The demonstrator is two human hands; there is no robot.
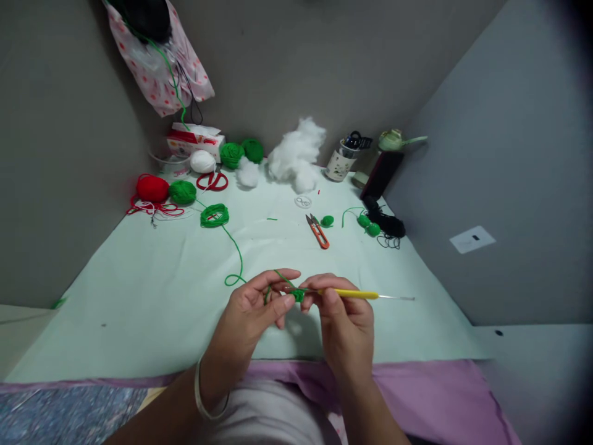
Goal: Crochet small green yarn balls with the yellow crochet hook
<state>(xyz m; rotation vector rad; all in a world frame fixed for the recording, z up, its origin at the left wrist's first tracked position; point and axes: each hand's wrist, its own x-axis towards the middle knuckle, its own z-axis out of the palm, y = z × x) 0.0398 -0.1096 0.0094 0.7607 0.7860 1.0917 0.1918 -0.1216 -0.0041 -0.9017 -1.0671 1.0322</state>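
Observation:
My left hand (254, 306) pinches a small green crochet piece (299, 295) between thumb and fingers, with its index finger stretched out and green yarn running over it. In my right hand (345, 321) is a crochet hook (354, 293) with a yellow handle, held level. Its left tip meets the green piece; a second thin metal end points right. From my left hand the working yarn (238, 250) trails across the table to a wound green yarn coil (214, 216).
Orange thread snips (317, 232) lie beyond my hands beside a small green ball (327, 221). Farther back are red scissors (212, 180), a red yarn ball (152, 188), white stuffing (299, 154) and a cup of tools (341, 162). Black yarn (389, 222) rests at right. Grey walls enclose the table.

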